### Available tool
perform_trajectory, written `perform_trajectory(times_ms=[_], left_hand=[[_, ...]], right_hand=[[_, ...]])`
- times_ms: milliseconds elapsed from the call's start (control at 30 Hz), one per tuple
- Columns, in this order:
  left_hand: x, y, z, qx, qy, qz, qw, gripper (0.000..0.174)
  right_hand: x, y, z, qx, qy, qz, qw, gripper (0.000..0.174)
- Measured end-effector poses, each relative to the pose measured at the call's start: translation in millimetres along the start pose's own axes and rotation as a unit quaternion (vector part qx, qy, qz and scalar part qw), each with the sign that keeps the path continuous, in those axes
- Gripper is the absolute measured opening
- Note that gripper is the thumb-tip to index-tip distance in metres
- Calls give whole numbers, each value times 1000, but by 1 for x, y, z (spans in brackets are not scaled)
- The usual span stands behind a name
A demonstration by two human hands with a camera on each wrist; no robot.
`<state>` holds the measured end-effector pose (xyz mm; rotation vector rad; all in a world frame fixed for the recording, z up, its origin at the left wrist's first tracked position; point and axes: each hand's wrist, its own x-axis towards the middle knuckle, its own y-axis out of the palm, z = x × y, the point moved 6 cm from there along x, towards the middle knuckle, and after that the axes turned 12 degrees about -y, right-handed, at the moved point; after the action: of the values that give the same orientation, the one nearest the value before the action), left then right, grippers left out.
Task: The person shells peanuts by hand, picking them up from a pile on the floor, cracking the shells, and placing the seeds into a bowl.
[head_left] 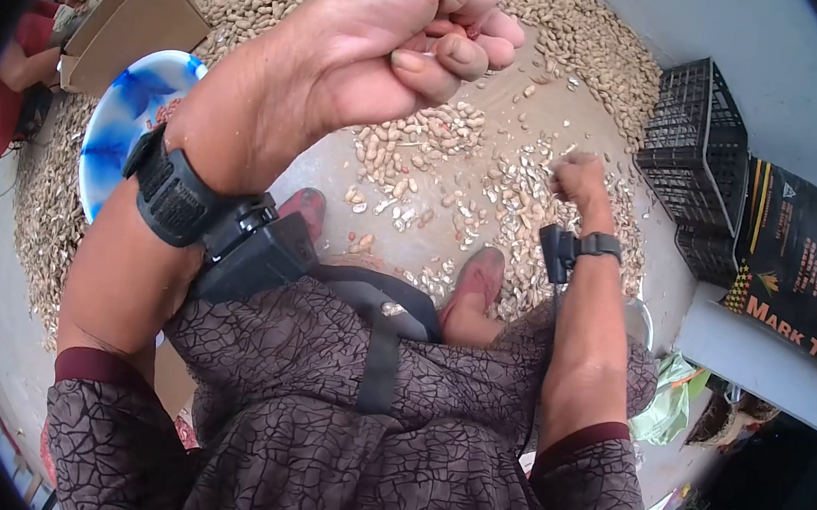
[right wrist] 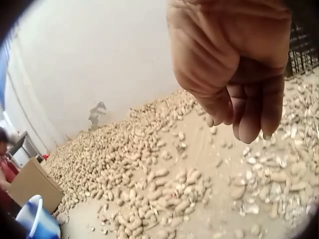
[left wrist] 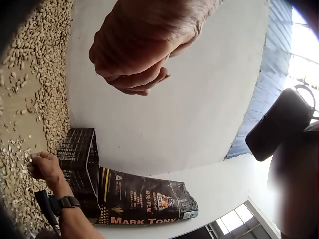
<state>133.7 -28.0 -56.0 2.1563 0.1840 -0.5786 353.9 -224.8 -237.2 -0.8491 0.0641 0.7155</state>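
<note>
Pale wall (right wrist: 114,50); peanuts (right wrist: 124,149) heaped across grey floor (head_left: 318,171).

pale, marked wall (right wrist: 99,64) above a dull greyish-brown floor (head_left: 312,173), with blue corrugated sheeting (left wrist: 260,74) and bright window panes (left wrist: 234,220)

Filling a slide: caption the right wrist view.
Right hand, fingers pointing down over scattered peanuts, a cardboard box and blue-and-white basin at lower left.
</note>
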Motion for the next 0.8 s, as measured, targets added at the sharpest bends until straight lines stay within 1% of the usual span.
perform_trajectory(times_ms=[33, 67, 100, 133, 167, 200, 233, 300, 333, 367, 433, 467, 533, 567, 600, 667, 700, 733, 767, 800], left_hand=[[0, -1, 3, -1, -1, -2, 1000, 21], [-2, -4, 6, 12, 2, -34, 999, 21], [-4, -7, 9, 25, 5, -67, 997, 21], [-7, -7, 11, 29, -1, -85, 996, 23], [-8, -8, 12, 29, -3, -89, 996, 23], [-9, -8, 12, 24, -6, -78, 997, 23], [-10, -8, 12, 20, -8, -67, 998, 24], [-12, -9, 10, 29, -6, -76, 997, 25], [-13, -9, 9, 31, -2, -74, 997, 25], [-14, -8, 8, 33, 4, -71, 997, 25], [-14, -9, 6, 24, -5, -88, 996, 26], [-13, -9, 6, 19, -5, -94, 995, 25], [-13, -9, 5, 13, -7, -103, 995, 25], [-14, -8, 4, 24, 8, -117, 993, 25], [-14, -9, 3, 34, 22, -130, 991, 25], [-12, -10, 4, 25, 17, -130, 991, 25], [-12, -11, 4, 18, 15, -130, 991, 24], [-12, -13, 5, 18, 16, -131, 991, 24], [-13, -14, 5, 24, 18, -125, 992, 25], [-13, -14, 6, 30, 21, -117, 992, 25]], right_hand=[[-1, 25, -15, 1, 19, 39, 999, 10], [-5, 48, -26, -7, 22, 68, 997, 10], [-7, 70, -48, 43, 44, 63, 996, 13], [-7, 89, -67, -11, 47, 98, 994, 18], [-7, 106, -84, -52, 41, 104, 992, 11], [-11, 120, -98, -62, 53, 130, 988, 14], [-14, 130, -109, -60, 53, 135, 988, 14], [-18, 134, -121, -177, 30, 74, 981, 31], [-24, 130, -111, -174, 64, 96, 978, 37], [-25, 130, -106, -172, 66, 99, 978, 37], [-22, 131, -99, -204, 30, 88, 975, 34], [-21, 134, -103, -203, 31, 92, 974, 34], [-17, 139, -106, -231, -45, 20, 972, 29], [-15, 144, -115, -230, -43, 24, 972, 29], [-12, 148, -120, -205, -45, 33, 977, 27], [-9, 148, -130, -180, -47, 41, 982, 24], [-13, 150, -137, -47, 41, 65, 996, 20], [-20, 154, -142, 87, 128, 88, 984, 16], [-23, 149, -138, 88, 127, 88, 984, 16], [-29, 146, -134, 182, 158, 84, 967, 14]])
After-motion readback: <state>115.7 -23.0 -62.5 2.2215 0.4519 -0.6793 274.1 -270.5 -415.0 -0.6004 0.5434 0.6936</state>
